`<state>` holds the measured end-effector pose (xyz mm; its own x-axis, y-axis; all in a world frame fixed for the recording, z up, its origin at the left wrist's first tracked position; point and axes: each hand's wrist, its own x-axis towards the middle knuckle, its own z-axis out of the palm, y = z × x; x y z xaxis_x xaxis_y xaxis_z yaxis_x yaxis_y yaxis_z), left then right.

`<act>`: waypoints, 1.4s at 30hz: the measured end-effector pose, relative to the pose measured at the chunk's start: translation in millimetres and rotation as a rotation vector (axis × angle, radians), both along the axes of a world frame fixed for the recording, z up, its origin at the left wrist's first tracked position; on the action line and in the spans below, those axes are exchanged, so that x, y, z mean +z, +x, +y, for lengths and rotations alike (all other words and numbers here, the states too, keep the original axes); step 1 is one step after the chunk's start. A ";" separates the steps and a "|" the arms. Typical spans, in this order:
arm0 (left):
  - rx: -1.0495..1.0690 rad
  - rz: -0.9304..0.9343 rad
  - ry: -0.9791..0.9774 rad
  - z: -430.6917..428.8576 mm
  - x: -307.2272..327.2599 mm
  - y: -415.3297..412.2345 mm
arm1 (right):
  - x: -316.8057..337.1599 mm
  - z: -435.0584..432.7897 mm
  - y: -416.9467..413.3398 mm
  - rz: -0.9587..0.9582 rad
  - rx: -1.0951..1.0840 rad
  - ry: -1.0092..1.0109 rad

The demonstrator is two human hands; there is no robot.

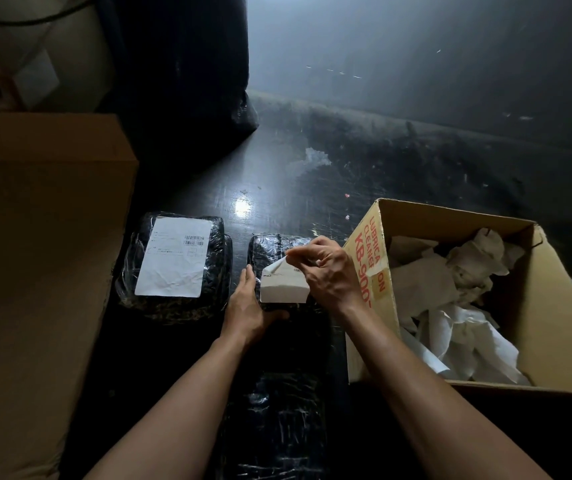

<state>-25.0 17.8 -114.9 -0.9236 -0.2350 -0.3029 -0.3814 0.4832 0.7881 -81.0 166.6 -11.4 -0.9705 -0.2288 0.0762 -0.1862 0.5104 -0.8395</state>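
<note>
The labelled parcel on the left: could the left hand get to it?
Probably yes: the labelled parcel lies right beside the left hand, nothing between, though that hand steadies another parcel.

Right hand: pinching the lifted corner of the white label, centre frame.
Left hand: resting against the black wrapped package under it.
Lower right: open cardboard box holding crumpled paper.
</note>
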 end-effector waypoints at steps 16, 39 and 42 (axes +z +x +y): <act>-0.013 -0.017 -0.043 3.6 3.7 0.8 | 14.9 13.0 13.7 0.065 0.009 0.049; -0.111 -0.008 -0.343 13.0 56.0 13.7 | 79.0 55.1 17.5 0.323 0.041 0.189; -0.158 0.081 -0.446 11.9 85.7 16.8 | 93.9 67.0 30.0 0.341 0.057 0.256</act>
